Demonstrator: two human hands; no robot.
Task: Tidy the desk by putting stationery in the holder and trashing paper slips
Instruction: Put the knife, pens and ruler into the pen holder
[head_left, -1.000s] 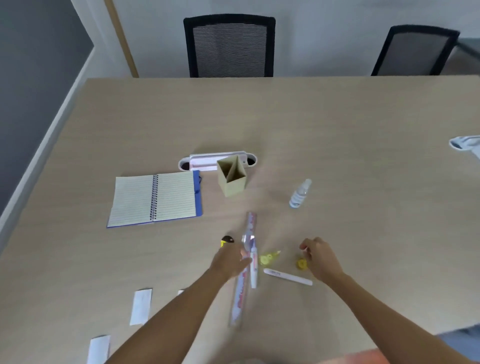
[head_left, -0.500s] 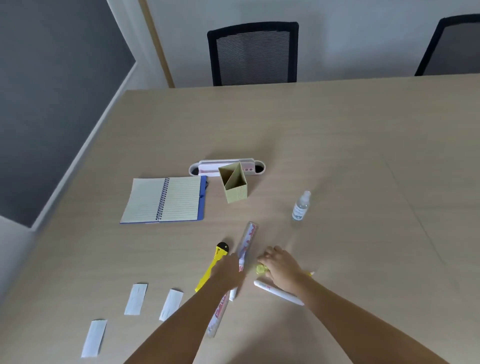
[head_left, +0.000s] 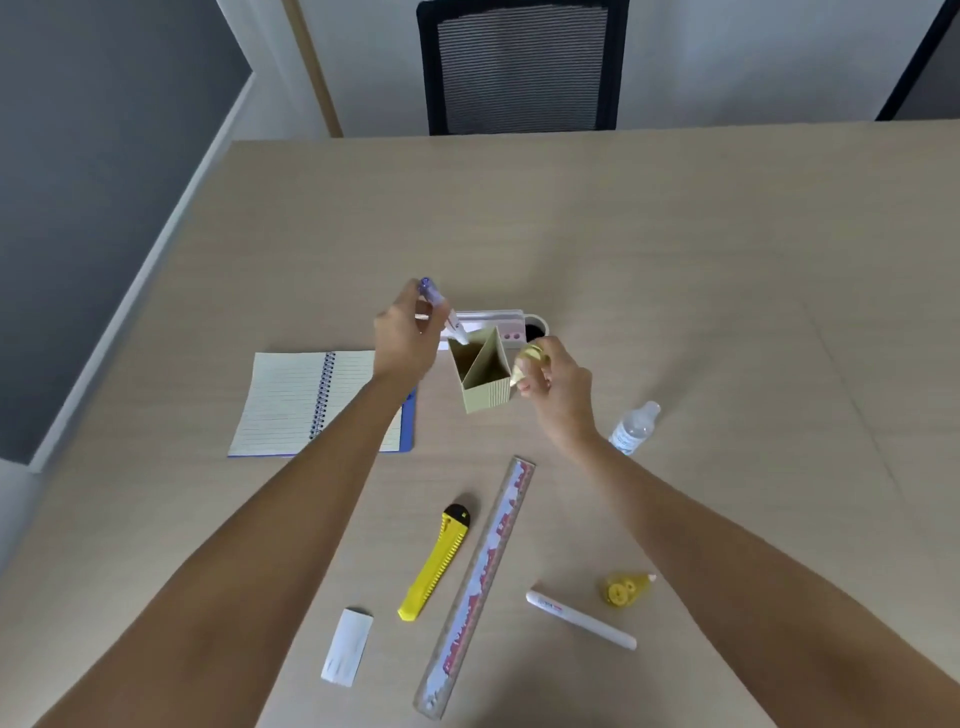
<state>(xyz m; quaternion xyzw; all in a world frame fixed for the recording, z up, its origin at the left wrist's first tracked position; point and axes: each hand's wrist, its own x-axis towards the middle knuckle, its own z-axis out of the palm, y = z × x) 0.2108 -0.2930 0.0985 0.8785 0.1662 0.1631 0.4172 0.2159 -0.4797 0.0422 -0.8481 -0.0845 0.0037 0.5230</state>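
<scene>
A beige two-compartment holder stands mid-desk. My left hand grips a purple-capped pen, tilted with its tip over the holder's left compartment. At the holder's right rim, my right hand holds a yellow correction tape. On the desk near me lie a yellow utility knife, a clear ruler, a white marker, a second yellow correction tape and one white paper slip.
An open spiral notebook lies left of the holder, partly under my left forearm. A white cable port sits behind the holder. A small clear bottle stands to the right. A black mesh chair stands beyond the far edge.
Both hands rose from the desk near me to the holder, the left carrying the pen and the right a yellow correction tape. The view shifted closer.
</scene>
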